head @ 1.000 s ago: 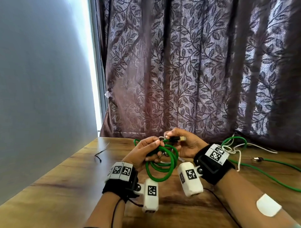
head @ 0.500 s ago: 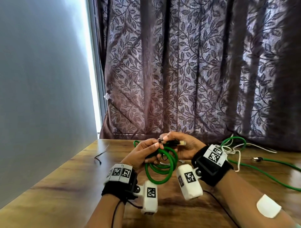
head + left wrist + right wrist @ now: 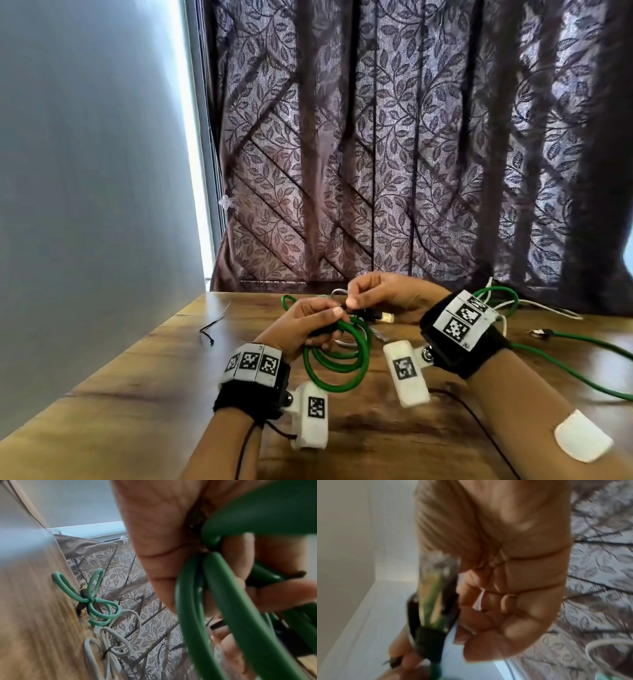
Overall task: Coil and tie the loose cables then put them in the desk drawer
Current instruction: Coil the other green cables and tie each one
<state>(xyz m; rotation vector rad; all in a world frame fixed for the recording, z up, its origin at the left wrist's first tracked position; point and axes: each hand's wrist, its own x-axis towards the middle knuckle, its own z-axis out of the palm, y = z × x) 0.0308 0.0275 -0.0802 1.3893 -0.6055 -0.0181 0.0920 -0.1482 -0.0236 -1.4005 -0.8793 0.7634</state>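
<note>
A coil of green cable hangs from my left hand, whose fingers are curled round the gathered loops above the wooden desk. The coil's black plug with a metal tip sticks out to the right. My right hand sits just above the left thumb and pinches a thin tie at the top of the coil. The right wrist view is blurred; it shows curled fingers beside the black plug.
A tied green bundle and a tied white bundle lie at the back right by the curtain. A loose green cable runs across the desk's right side. A black tie lies at left near the wall.
My right hand has risen from the plug to the top of the coil, where it now pinches the tie. The left hand still holds the coil in the same spot.
</note>
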